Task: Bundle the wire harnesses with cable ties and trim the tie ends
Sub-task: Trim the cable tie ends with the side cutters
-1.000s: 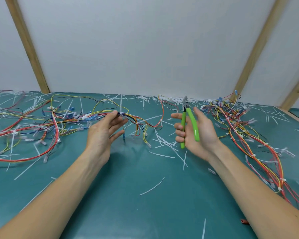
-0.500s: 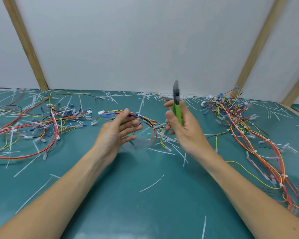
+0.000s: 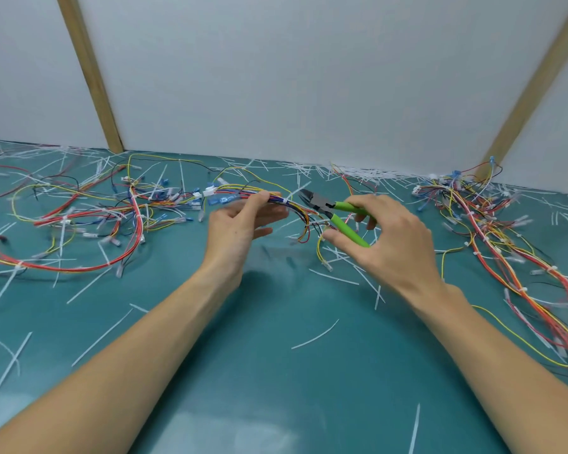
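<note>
My left hand [image 3: 240, 224] holds a multicoloured wire harness [image 3: 295, 209] between thumb and fingers, lifted just above the green table. A small white cable tie [image 3: 286, 201] wraps the harness right beside my fingertips. My right hand [image 3: 387, 244] grips green-handled cutters [image 3: 336, 213]. Their dark jaws are open and point left toward the tie, a short way from it.
A tangled pile of harnesses [image 3: 89, 214] spreads over the left of the green table [image 3: 276, 371], and another pile [image 3: 505, 237] runs down the right side. Trimmed white tie ends [image 3: 315, 334] lie scattered everywhere. White wall panels with wooden battens [image 3: 92, 73] close the back.
My right hand has turned the cutters from upright to pointing left at the harness. My left hand has closed on the harness and lifted it toward the jaws.
</note>
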